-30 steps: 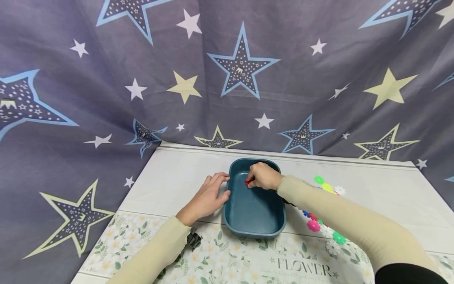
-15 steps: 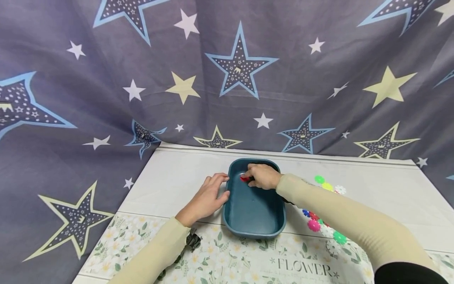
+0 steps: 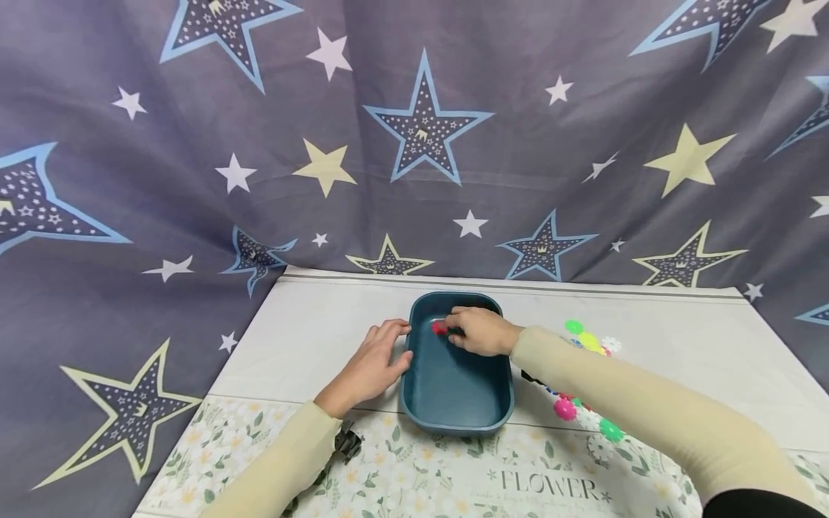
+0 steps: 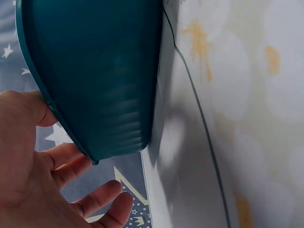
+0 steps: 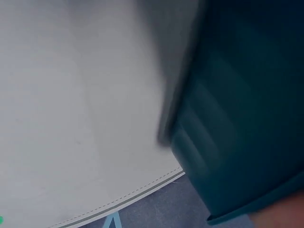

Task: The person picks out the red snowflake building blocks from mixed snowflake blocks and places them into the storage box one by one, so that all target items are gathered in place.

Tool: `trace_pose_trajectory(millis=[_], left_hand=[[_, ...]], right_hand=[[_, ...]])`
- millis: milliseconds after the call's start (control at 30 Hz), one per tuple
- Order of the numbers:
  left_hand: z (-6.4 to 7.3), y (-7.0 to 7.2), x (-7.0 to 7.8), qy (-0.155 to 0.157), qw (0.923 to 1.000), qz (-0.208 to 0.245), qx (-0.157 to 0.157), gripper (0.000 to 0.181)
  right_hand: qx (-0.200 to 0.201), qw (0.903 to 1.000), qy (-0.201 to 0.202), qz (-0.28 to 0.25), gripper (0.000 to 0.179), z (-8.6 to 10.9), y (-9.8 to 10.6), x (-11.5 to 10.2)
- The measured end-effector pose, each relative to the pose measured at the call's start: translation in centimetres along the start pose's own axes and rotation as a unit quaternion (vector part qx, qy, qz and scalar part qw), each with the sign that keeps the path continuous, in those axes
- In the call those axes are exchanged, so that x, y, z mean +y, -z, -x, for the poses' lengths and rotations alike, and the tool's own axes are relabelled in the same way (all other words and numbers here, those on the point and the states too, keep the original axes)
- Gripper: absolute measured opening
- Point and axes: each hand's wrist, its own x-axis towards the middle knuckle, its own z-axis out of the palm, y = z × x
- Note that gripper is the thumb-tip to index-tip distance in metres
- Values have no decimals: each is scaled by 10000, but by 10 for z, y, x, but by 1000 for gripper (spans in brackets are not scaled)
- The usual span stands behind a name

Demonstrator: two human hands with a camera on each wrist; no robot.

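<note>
A deep teal plastic tub [image 3: 458, 385] stands on the table. Beside its left wall is my left hand [image 3: 370, 365]; in the left wrist view the thumb and two fingers of that hand [image 4: 28, 161] touch the rim, while the other fingers are loose. Inside the tub, near its far end, a small red flower-shaped piece [image 3: 438, 327] lies on the floor. My right hand [image 3: 486, 332] reaches over the right wall, fingertips just beside the red piece and no longer around it. The right wrist view shows mainly the tub's outer wall [image 5: 228, 118], the fingers hidden.
Right of the tub, partly under my right forearm, lie several flower-shaped pieces, among them a green one [image 3: 573, 326], a yellow one [image 3: 589, 341] and a pink one [image 3: 565, 409]. A star-printed curtain [image 3: 414, 201] hangs behind the table [image 3: 350, 295].
The red flower-shaped piece has gone from between my right fingers to the tub floor, and the right hand has drawn slightly right. My left hand keeps its place at the rim.
</note>
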Motion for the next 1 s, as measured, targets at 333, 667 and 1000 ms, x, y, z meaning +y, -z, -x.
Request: trace_pose_trajectory(millis=[333, 667, 1000], left_hand=[[0, -4, -1, -145, 9998, -15, 126, 40], [0, -2, -1, -5, 10000, 61, -20, 41], [1, -1, 1, -22, 9999, 161, -21, 40]], right_hand=[[790, 9963, 20, -324, 27, 28, 17, -6], [1489, 9864, -261, -640, 24, 55, 40, 3], [1759, 9814, -291, -711, 25, 92, 45, 15]])
